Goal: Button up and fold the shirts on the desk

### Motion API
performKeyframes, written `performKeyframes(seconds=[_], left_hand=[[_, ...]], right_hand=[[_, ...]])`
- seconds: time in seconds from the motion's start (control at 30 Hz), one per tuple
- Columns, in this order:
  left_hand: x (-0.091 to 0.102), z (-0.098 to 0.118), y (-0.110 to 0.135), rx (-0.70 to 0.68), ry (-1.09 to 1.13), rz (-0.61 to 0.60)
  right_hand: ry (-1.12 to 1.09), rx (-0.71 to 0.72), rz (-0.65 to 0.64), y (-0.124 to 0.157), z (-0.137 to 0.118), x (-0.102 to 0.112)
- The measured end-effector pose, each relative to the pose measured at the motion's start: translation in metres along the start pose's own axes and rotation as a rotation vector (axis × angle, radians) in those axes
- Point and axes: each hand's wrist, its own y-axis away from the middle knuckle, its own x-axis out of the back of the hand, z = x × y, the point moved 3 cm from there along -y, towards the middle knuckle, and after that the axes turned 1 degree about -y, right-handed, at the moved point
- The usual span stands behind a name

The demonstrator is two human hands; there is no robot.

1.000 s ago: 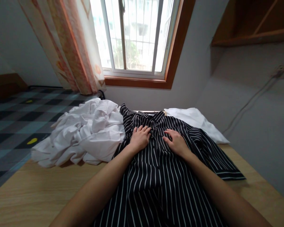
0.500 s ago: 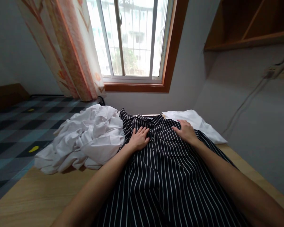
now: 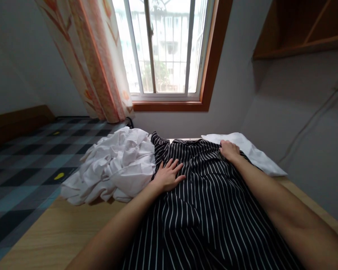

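Note:
A black shirt with white stripes (image 3: 205, 202) lies spread over the wooden table, its collar end toward the window. My left hand (image 3: 169, 176) rests flat on the shirt's upper left part, fingers spread. At the upper right shoulder, my right hand (image 3: 230, 150) is closed on the striped cloth, with its fingertips curled partly out of sight. Creases cross the fabric between both hands. The button front and most of the collar are hard to make out, and the lower end runs out of view.
Crumpled white cloth (image 3: 115, 165) is heaped left of the shirt. Flatter white cloth (image 3: 249, 152) lies at the table's (image 3: 53, 225) far right corner. A checked bed (image 3: 25, 187) adjoins on the left. Beyond are a curtain (image 3: 92, 56), a window and a wall shelf (image 3: 301, 47).
My right hand has gone from lying on the shirt to gripping its shoulder. The collar and buttons show less, and new creases have formed. My left hand stays flat; the view has shifted left.

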Motion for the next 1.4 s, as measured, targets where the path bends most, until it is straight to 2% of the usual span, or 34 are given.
performKeyframes(seconds=[0.07,0.13,0.2,0.23,0.3,0.37,0.47,0.57,0.77,0.87,0.97,1.03,1.1,1.27,1.4], left_hand=[[0.000,0.002,-0.003,0.006,0.014,-0.008],[0.001,0.003,-0.005,0.004,0.023,-0.016],[0.002,0.004,-0.007,-0.004,0.030,-0.031],[0.002,0.003,-0.008,-0.007,0.032,-0.043],[0.003,0.003,-0.011,-0.013,0.033,-0.073],[0.005,0.002,-0.014,-0.015,0.032,-0.117],[0.010,0.001,-0.015,-0.014,0.028,-0.176],[0.012,-0.002,-0.015,-0.028,0.034,-0.205],[0.007,-0.005,-0.014,-0.041,0.029,-0.158],[0.011,0.002,-0.010,-0.030,0.012,-0.088],[0.020,0.021,0.001,-0.071,-0.020,0.068],[0.025,0.037,0.011,-0.126,-0.024,0.145],[0.025,0.051,0.020,-0.175,-0.015,0.152],[0.023,0.068,0.037,-0.256,-0.039,0.151],[0.024,0.066,0.041,-0.278,-0.020,0.140]], right_hand=[[0.021,0.025,-0.004,0.010,-0.002,-0.001],[0.001,0.069,0.092,0.027,-0.010,0.010],[-0.073,0.209,0.135,0.054,-0.025,0.024],[-0.129,0.314,0.112,0.071,-0.034,0.031],[-0.259,0.566,-0.019,0.113,-0.052,0.040],[-0.350,0.734,-0.197,0.157,-0.062,0.041],[-0.404,0.813,-0.462,0.208,-0.062,0.034],[-0.435,0.818,-0.585,0.231,-0.048,0.029],[-0.564,0.863,-0.642,0.239,-0.024,0.041],[-0.687,0.701,-0.550,0.229,-0.024,0.048],[-0.739,0.467,-0.356,0.209,-0.031,0.052],[-0.690,0.387,-0.229,0.196,-0.041,0.052],[-0.596,0.370,-0.152,0.185,-0.056,0.048],[-0.262,0.402,-0.171,0.178,-0.087,0.035],[-0.121,0.395,-0.204,0.179,-0.091,0.035]])
